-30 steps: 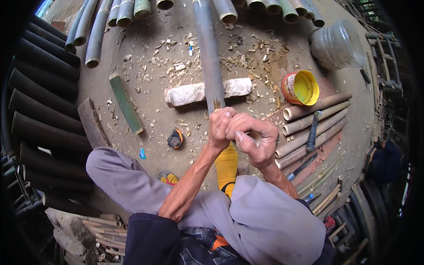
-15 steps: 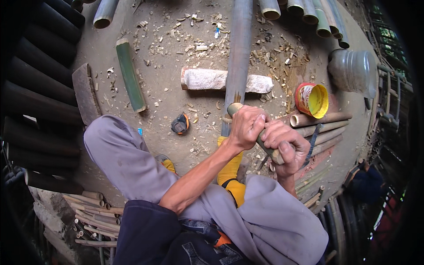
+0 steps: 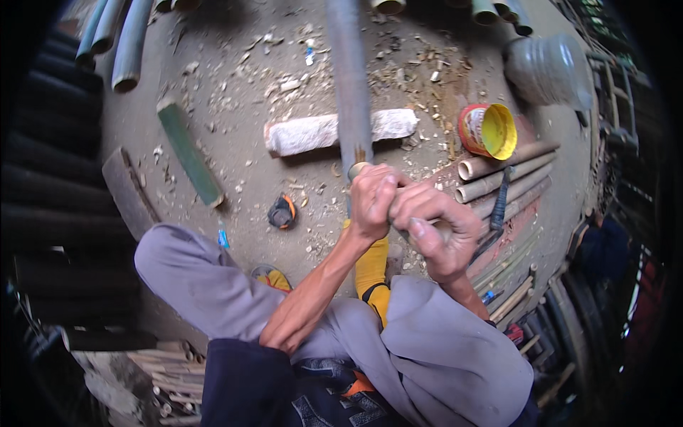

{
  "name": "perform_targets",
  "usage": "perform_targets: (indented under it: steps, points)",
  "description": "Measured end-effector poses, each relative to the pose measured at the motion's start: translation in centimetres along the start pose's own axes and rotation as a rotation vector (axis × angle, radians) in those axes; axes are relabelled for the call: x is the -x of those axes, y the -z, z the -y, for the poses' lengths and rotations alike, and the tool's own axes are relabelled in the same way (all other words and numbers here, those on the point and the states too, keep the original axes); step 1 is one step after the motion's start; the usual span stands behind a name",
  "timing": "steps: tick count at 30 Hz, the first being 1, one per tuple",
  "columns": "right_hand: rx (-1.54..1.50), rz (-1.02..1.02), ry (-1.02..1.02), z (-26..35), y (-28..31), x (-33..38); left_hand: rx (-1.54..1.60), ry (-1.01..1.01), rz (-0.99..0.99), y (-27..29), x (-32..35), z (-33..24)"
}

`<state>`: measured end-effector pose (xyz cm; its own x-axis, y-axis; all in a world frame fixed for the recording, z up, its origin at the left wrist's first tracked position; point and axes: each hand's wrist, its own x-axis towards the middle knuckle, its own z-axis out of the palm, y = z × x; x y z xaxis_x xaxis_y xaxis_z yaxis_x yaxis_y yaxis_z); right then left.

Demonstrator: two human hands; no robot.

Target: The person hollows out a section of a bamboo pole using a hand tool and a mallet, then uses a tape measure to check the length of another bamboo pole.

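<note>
My left hand (image 3: 373,203) is wrapped round the upper part of a short bamboo stick (image 3: 358,170), close to its end. Lower on the same stick, my right hand (image 3: 440,226) is closed round it, and the fingers hide most of its length. The stick's bare end meets a long grey bamboo pole (image 3: 350,85) beside a brown mark on it. That pole lies across a whitish block (image 3: 306,135) and runs down toward my yellow-clad foot (image 3: 371,267). Whether the stick presses into the pole I cannot tell.
Right of my hands lie several cut bamboo lengths (image 3: 509,169), a dark-handled tool (image 3: 502,199) and a red-and-yellow tin (image 3: 501,132). A large plastic bottle (image 3: 548,71) is beyond. On the left are a green bamboo piece (image 3: 188,153) and a black-and-orange round thing (image 3: 282,212). Chips litter the floor.
The view has shifted, so the surroundings sit differently in it. Both hands still grip the stick, which now shows less below the left hand. More of the dark-handled tool is visible.
</note>
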<state>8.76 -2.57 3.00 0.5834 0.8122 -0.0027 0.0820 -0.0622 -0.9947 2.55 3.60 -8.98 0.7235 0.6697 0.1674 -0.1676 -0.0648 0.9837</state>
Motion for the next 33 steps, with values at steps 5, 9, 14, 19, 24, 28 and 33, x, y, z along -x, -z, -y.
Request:
perform_targets:
  steps: [5, 9, 14, 19, 24, 28, 33]
  points:
    - [-0.041, 0.092, 0.093, -1.7, 3.1, -0.1, 0.182, 0.277, 0.085, 0.9, -0.9, -0.4]
    - [-0.156, -0.331, 0.087, -2.7, 5.3, 2.0, 0.24, 0.288, -0.153, 4.1, -2.0, 0.8]
    - [-0.136, -0.591, 0.022, -3.8, 7.3, 5.4, 0.391, 0.327, -0.275, 6.2, -1.1, 1.1]
    - [-0.236, -0.625, 0.083, -3.5, 8.2, 5.3, 0.414, 0.348, -0.329, 6.7, 0.2, 0.4]
    - [-0.276, -0.563, 0.101, -2.7, 8.5, 4.9, 0.389, 0.331, -0.356, 7.3, 1.0, 0.2]
    - [-0.288, -0.527, 0.109, -2.8, 8.0, 5.0, 0.381, 0.32, -0.384, 7.4, 1.8, 0.1]
    - [-0.209, -0.422, 0.015, -2.8, 7.6, 5.2, 0.348, 0.304, -0.447, 7.2, 3.0, 0.2]
